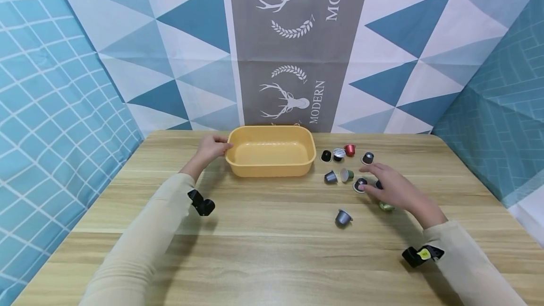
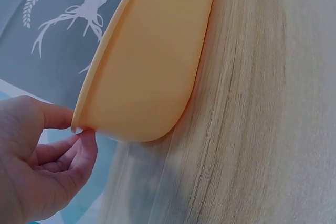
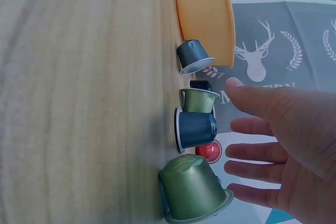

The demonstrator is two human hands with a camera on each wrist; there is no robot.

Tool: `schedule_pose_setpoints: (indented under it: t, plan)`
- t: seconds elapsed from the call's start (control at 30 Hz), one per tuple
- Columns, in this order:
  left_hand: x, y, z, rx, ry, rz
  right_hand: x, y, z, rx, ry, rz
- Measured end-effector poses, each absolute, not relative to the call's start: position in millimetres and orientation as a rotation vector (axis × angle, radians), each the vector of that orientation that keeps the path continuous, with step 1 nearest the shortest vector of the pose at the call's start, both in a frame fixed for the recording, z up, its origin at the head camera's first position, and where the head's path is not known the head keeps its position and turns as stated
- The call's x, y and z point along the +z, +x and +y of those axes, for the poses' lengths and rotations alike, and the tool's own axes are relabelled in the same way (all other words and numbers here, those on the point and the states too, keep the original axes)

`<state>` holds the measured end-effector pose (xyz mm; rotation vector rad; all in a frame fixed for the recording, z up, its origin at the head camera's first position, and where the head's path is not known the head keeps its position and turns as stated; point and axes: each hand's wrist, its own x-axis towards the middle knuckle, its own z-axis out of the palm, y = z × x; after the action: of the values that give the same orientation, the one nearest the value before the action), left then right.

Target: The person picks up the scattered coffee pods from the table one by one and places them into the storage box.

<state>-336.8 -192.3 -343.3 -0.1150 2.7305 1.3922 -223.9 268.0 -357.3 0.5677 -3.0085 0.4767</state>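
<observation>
A yellow plastic basin (image 1: 272, 170) stands near the table's back edge. My left hand (image 1: 210, 150) pinches its left rim between thumb and fingers, as the left wrist view shows closely. My right hand (image 1: 393, 188) hovers over several coffee capsules, fingers apart, holding nothing. Near its thumb sits a dark capsule (image 1: 361, 184). Beneath the palm, a green capsule (image 3: 191, 187) is partly hidden in the head view. Beyond the fingertips is another dark capsule (image 1: 368, 157).
Between basin and right hand lie a red capsule (image 1: 350, 149), a black capsule (image 1: 326, 156), a silver-lidded capsule (image 1: 338, 154), a grey-blue capsule (image 1: 330, 177) and a pale-lidded green one (image 1: 346, 175). A lone grey capsule (image 1: 343, 218) lies nearer the front. Patterned cloth hangs behind the table.
</observation>
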Motion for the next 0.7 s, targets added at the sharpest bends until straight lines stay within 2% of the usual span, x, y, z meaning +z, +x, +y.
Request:
schedule_pose_setpoints:
  t: [0.7]
  plan:
    - [-338.3, -329.5, -196.6, 1.400, -0.114, 2.726, -363.5, -222.3, 270.7, 0.539, 0.635, -2.957]
